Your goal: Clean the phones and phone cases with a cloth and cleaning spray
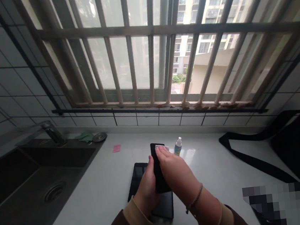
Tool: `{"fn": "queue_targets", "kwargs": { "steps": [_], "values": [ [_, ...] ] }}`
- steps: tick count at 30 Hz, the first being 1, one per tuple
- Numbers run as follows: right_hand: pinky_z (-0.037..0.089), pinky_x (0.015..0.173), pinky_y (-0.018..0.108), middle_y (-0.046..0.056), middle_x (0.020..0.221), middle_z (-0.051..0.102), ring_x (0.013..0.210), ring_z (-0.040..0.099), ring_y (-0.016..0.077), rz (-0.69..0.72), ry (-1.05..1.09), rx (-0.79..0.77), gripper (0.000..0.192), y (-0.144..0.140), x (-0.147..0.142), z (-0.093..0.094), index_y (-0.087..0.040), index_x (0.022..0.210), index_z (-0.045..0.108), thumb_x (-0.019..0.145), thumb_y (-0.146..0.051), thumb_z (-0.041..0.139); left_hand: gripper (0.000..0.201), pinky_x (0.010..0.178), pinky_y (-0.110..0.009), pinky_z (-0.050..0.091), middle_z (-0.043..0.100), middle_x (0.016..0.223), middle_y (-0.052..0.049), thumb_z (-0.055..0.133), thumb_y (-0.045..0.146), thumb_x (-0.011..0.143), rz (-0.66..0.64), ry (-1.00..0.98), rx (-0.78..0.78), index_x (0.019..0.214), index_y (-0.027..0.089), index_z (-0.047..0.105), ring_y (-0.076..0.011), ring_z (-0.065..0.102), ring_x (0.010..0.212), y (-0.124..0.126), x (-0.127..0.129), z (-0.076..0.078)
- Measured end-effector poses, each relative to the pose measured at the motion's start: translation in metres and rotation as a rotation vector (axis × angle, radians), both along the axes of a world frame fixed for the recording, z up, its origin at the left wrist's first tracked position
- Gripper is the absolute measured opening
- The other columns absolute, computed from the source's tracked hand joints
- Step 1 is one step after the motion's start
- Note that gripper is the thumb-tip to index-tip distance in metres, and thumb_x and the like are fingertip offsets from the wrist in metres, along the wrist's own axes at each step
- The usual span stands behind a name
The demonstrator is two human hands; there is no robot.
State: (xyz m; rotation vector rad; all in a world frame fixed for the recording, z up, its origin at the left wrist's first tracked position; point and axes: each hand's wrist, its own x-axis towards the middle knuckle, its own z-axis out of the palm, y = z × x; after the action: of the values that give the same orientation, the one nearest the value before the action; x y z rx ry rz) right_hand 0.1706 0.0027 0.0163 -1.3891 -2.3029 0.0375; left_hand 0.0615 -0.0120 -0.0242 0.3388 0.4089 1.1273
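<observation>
My left hand (pixel 146 186) grips a black phone (pixel 154 151) from its left side and holds it upright above the counter. My right hand (pixel 173 171) presses a small white cloth (pixel 161 147) against the phone's upper face. Under both hands a black tablet (pixel 137 176) lies flat on the white counter (pixel 104 189). A small spray bottle (pixel 178 146) with a white cap stands just right of the phone.
A dark sink (pixel 26 190) with a tap (pixel 51 131) fills the left side. A pink sticky note (pixel 116 148) lies near it, with a green cloth (pixel 85 136) and a metal strainer (pixel 99 136) behind. A black bag (pixel 295 143) with a strap lies at the right. A barred window rises behind.
</observation>
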Motion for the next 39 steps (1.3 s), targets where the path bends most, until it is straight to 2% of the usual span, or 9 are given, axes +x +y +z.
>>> {"fn": "queue_targets", "kwargs": {
  "steps": [4, 10, 14, 20, 25, 28, 31, 35, 39],
  "values": [
    [0.046, 0.123, 0.040, 0.019, 0.159, 0.054, 0.151, 0.050, 0.0268, 0.068, 0.035, 0.039, 0.059, -0.004, -0.004, 0.000, -0.013, 0.153, 0.058, 0.097, 0.001, 0.048, 0.054, 0.132, -0.039, 0.027, 0.058, 0.158, -0.011, 0.051, 0.048, 0.109, 0.068, 0.046, 0.056, 0.153, 0.018, 0.059, -0.0270, 0.042, 0.156, -0.002, 0.003, 0.001],
    [0.045, 0.124, 0.042, 0.024, 0.158, 0.052, 0.149, 0.052, 0.0287, -0.072, 0.052, -0.021, 0.055, 0.009, 0.010, 0.002, -0.002, 0.155, 0.053, 0.100, 0.000, 0.045, 0.063, 0.132, -0.042, 0.026, 0.057, 0.159, -0.013, 0.049, 0.055, 0.108, -0.070, -0.014, 0.066, 0.157, 0.017, 0.054, -0.0288, 0.041, 0.156, -0.002, 0.004, -0.002],
    [0.044, 0.123, 0.041, 0.024, 0.158, 0.053, 0.149, 0.052, 0.0279, -0.068, 0.005, -0.091, 0.055, 0.005, 0.005, 0.004, -0.002, 0.154, 0.053, 0.100, 0.000, 0.044, 0.063, 0.129, -0.045, 0.033, 0.065, 0.149, -0.015, 0.050, 0.058, 0.106, -0.060, 0.007, 0.003, 0.154, 0.017, 0.057, -0.0314, 0.053, 0.148, 0.002, -0.001, -0.006],
    [0.043, 0.124, 0.039, 0.020, 0.157, 0.056, 0.147, 0.055, 0.0276, 0.092, -0.060, -0.220, 0.059, -0.017, -0.019, 0.011, -0.007, 0.155, 0.055, 0.096, -0.002, 0.050, 0.056, 0.102, -0.038, 0.058, 0.079, 0.105, -0.016, 0.047, 0.058, 0.107, 0.143, 0.044, -0.160, 0.115, 0.010, 0.075, -0.0272, 0.077, 0.103, 0.011, -0.011, -0.004],
    [0.041, 0.125, 0.035, 0.020, 0.156, 0.058, 0.146, 0.056, 0.0276, 0.257, -0.091, -0.214, 0.051, -0.034, -0.030, 0.011, -0.004, 0.151, 0.059, 0.100, -0.011, 0.055, 0.059, 0.072, -0.031, 0.062, 0.073, 0.084, -0.014, 0.045, 0.059, 0.106, 0.248, 0.081, -0.275, 0.099, 0.008, 0.073, -0.0211, 0.074, 0.073, 0.019, -0.026, 0.007],
    [0.040, 0.125, 0.033, 0.019, 0.156, 0.058, 0.147, 0.055, 0.0260, 0.308, -0.102, -0.199, 0.049, -0.034, -0.029, 0.011, -0.005, 0.149, 0.061, 0.101, -0.014, 0.056, 0.055, 0.073, -0.033, 0.063, 0.074, 0.087, -0.014, 0.045, 0.055, 0.106, 0.301, 0.058, -0.251, 0.103, 0.008, 0.073, -0.0221, 0.074, 0.076, 0.020, -0.029, 0.011],
    [0.040, 0.126, 0.035, 0.019, 0.159, 0.054, 0.149, 0.053, 0.0263, 0.287, -0.102, -0.213, 0.051, -0.024, -0.025, 0.010, -0.005, 0.151, 0.058, 0.101, -0.010, 0.052, 0.051, 0.085, -0.037, 0.064, 0.076, 0.093, -0.015, 0.047, 0.051, 0.107, 0.313, 0.042, -0.232, 0.108, 0.007, 0.073, -0.0236, 0.076, 0.084, 0.019, -0.024, 0.009],
    [0.038, 0.127, 0.037, 0.019, 0.166, 0.043, 0.155, 0.043, 0.0260, 0.184, -0.057, -0.183, 0.062, -0.008, -0.016, 0.004, -0.006, 0.160, 0.047, 0.099, -0.003, 0.048, 0.046, 0.106, -0.039, 0.058, 0.078, 0.114, -0.017, 0.047, 0.045, 0.109, 0.202, -0.021, -0.184, 0.119, 0.008, 0.073, -0.0248, 0.076, 0.105, 0.014, -0.011, 0.002],
    [0.039, 0.128, 0.043, 0.021, 0.167, 0.039, 0.158, 0.037, 0.0281, 0.102, -0.003, -0.101, 0.065, 0.006, -0.003, -0.005, -0.006, 0.162, 0.044, 0.097, 0.002, 0.043, 0.044, 0.122, -0.039, 0.044, 0.071, 0.140, -0.014, 0.044, 0.038, 0.111, 0.124, -0.111, -0.049, 0.142, 0.014, 0.065, -0.0242, 0.064, 0.135, 0.009, 0.001, 0.003]
  ]
}}
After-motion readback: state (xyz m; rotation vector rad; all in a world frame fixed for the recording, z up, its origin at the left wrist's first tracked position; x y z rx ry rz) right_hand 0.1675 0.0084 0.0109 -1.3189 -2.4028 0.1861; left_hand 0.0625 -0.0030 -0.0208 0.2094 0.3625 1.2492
